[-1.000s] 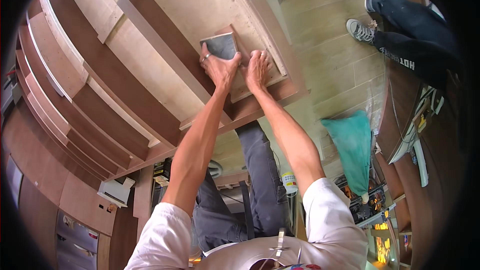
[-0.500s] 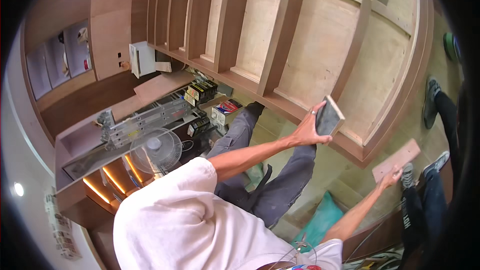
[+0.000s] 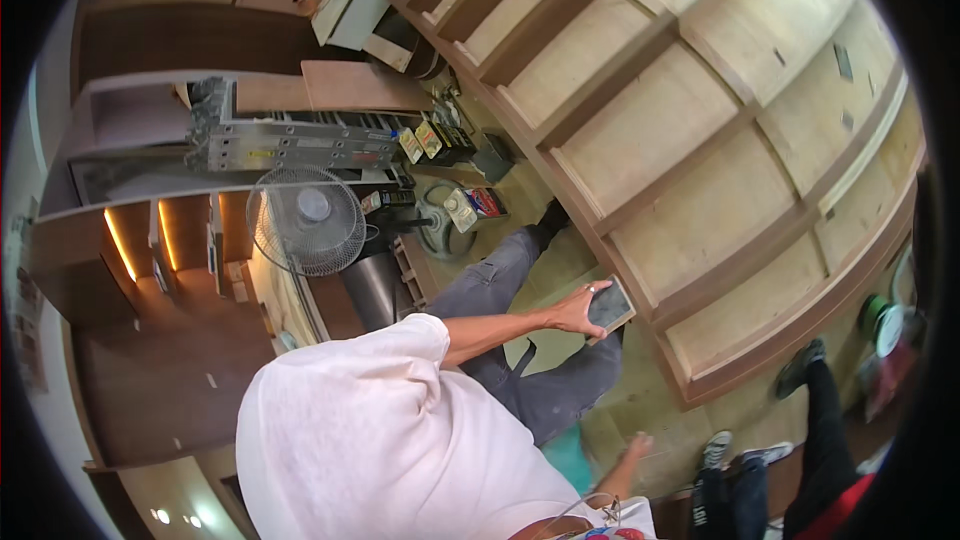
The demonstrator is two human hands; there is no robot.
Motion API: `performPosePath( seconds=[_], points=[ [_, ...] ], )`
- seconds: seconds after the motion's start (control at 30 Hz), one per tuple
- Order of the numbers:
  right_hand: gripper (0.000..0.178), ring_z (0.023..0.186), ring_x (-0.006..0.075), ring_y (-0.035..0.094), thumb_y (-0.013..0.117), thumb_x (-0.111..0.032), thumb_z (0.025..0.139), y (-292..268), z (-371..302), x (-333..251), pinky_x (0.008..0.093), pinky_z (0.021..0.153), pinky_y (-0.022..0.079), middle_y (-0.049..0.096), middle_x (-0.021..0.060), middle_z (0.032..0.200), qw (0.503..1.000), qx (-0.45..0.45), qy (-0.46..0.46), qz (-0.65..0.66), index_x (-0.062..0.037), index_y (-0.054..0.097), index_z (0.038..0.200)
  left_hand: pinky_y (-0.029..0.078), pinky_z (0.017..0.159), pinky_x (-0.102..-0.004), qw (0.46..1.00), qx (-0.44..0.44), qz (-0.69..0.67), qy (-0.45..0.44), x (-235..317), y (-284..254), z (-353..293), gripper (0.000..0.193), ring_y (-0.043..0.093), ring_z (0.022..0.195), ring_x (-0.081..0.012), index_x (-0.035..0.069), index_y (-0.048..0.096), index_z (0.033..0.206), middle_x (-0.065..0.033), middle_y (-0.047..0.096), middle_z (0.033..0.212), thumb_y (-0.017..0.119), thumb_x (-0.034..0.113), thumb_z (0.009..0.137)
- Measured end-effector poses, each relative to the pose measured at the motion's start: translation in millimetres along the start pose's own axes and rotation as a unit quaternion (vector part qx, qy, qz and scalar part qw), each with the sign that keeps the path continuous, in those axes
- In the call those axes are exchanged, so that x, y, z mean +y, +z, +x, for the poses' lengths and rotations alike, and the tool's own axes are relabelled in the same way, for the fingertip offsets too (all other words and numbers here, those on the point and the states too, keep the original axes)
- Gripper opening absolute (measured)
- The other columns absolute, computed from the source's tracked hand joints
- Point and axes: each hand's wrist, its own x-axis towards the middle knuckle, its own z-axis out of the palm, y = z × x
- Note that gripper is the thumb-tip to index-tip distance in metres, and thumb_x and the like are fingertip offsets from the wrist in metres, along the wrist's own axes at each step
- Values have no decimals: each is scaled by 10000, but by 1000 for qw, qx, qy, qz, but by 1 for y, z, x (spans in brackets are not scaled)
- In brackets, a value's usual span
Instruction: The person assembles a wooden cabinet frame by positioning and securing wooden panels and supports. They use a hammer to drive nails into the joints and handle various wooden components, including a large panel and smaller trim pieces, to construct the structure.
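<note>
My left hand (image 3: 574, 312) grips a flat rectangular block (image 3: 611, 310) with a dark grey face and pale edges, thumb on the near side and fingers over the far side. The block is beside the rim of a large brown wooden shelf unit (image 3: 752, 368) with pale panels between its dividers. Whether they touch, I cannot tell. Lower down, my right hand (image 3: 634, 446) is smeared by motion close to my body. No board shows in it, and its fingers are too blurred to read. A green-blue bag (image 3: 570, 458) lies partly hidden behind that forearm.
Left of my legs stand a grey fan (image 3: 312, 208), a metal ladder (image 3: 300, 147) and several boxes and tins, including a red and blue tin (image 3: 487, 203). Other people's feet, one in a dark shoe (image 3: 800, 368), are at the right beyond the shelf unit's corner.
My view has turned, and the left hand with its block appears lower, off the shelf unit's corner. The right hand has drawn in toward my body; the pinkish board it held is out of sight.
</note>
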Motion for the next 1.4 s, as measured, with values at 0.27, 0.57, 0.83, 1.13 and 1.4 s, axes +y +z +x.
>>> performPosePath(
  seconds=[0.27,0.57,0.83,1.13,1.4],
  points=[
    [328,743,176,550,566,-270,868,157,-226,-127,294,606,446,582,79,945,965,-187,153,105,-93,529,1141,361,1008,-400,981,-163,-18,103,-5,-122,-15,1091,436,1200,-366,-24,272,1380,-270,439,1272,813,431,549],
    [427,866,226,608,541,-346,896,253,-369,-352,353,719,496,605,127,1051,953,-301,13,-28,-80,499,1228,382,997,-361,990,17,-104,90,-31,-368,-26,1035,473,1193,-328,8,320,1376,-260,482,1263,804,465,583],
    [581,1133,324,543,475,-401,937,317,-318,-449,417,889,460,507,202,1281,915,-399,-53,-32,-84,300,1392,334,1035,-367,896,238,-363,-91,-138,-485,-89,1150,391,1267,-313,28,223,1430,-241,393,1351,766,570,573],
    [543,968,251,604,567,-407,888,395,-342,-604,370,785,498,585,134,1110,852,-433,-234,-179,-85,411,1295,361,1014,-380,809,361,-438,-155,-178,-463,-174,1181,418,1249,-316,-4,217,1429,-228,386,1376,767,563,551],
    [465,910,231,629,562,-311,901,417,-367,-619,312,687,510,607,129,1089,872,-400,-219,-180,-66,451,1281,431,889,-413,681,360,-595,-230,-257,-405,-166,1044,522,1104,-281,20,330,1370,-185,499,1254,753,552,578]
  ],
)
